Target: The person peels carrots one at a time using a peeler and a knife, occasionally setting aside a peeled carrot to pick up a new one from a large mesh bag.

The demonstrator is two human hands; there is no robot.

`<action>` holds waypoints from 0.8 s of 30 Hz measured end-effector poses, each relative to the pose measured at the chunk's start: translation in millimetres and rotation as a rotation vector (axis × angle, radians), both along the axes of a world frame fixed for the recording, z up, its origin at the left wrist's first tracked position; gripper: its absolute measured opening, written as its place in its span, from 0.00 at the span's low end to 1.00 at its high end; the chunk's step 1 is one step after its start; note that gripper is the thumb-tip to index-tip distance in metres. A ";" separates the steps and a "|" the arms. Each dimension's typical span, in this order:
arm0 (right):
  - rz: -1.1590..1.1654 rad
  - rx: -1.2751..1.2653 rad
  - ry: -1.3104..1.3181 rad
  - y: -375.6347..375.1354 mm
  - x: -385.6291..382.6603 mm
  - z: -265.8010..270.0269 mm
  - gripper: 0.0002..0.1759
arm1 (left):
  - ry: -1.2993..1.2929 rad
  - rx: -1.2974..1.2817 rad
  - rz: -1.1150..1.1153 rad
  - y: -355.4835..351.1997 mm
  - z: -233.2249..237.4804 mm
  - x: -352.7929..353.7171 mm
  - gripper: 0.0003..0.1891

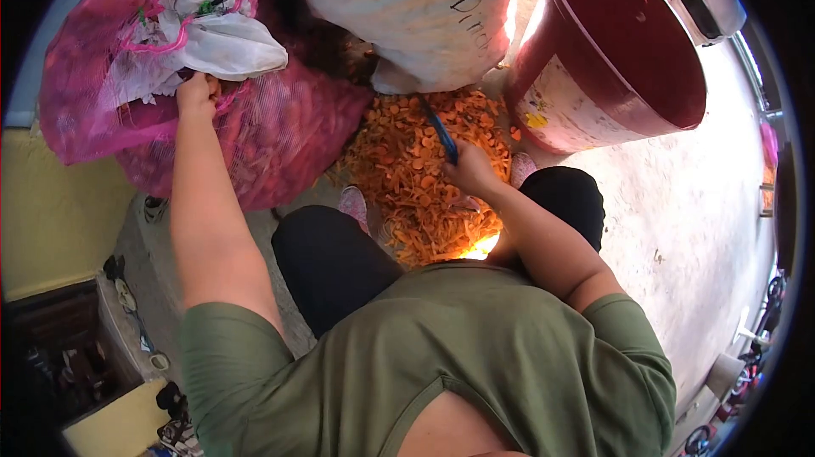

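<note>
My left hand [199,94] reaches to the mouth of a bulging pink mesh bag [76,84], its fingers curled by crumpled white plastic [233,48]. What those fingers hold is partly hidden, and I cannot tell what it is. In my right hand [474,170] is a blue-handled knife [441,133], its dark blade pointing away from me. Under the knife a heap of orange carrot peels and slices [416,194] spreads over the floor between my feet.
A second pink mesh bag [289,130], full of carrot-like roots, lies beside the first. Past the heap stands a stuffed white sack [416,7] with handwriting. A large dark-red bucket [543,58] is at the right on pale concrete [671,228]. A dark recess [64,355] lies lower left.
</note>
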State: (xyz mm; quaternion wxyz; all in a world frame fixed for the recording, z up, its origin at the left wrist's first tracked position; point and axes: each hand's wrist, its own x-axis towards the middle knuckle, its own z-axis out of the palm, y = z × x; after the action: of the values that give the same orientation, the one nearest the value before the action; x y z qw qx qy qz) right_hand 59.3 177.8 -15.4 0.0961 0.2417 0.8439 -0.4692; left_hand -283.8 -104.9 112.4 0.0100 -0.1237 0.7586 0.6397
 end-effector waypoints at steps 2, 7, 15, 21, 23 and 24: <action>0.023 0.030 0.010 0.7 2.0 4.6 0.12 | 0.128 -0.050 0.028 -9.6 1.8 20.5 0.11; -0.030 0.090 0.059 0.8 8.3 12.3 0.12 | 0.489 -0.041 0.036 -42.0 -1.8 97.4 0.15; -0.354 -0.128 0.170 15.2 14.2 11.6 0.12 | -0.430 1.006 -0.314 10.3 -55.3 207.0 0.19; -0.648 -0.645 0.397 55.5 23.6 36.2 0.14 | -0.822 0.919 -0.424 67.1 -103.8 283.5 0.15; -0.702 -0.910 0.481 49.2 27.2 55.0 0.14 | -0.901 0.858 -0.423 77.6 -94.9 302.5 0.17; -0.688 -0.926 0.454 37.5 27.7 61.9 0.14 | -0.910 0.852 -0.448 80.6 -95.0 308.6 0.17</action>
State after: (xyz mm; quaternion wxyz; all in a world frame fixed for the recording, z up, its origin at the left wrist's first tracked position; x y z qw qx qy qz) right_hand 87.0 215.4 46.5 -0.1478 0.3272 0.4257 -0.8306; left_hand 24.9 -24.3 17.4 0.5105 -0.2061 0.3667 0.7500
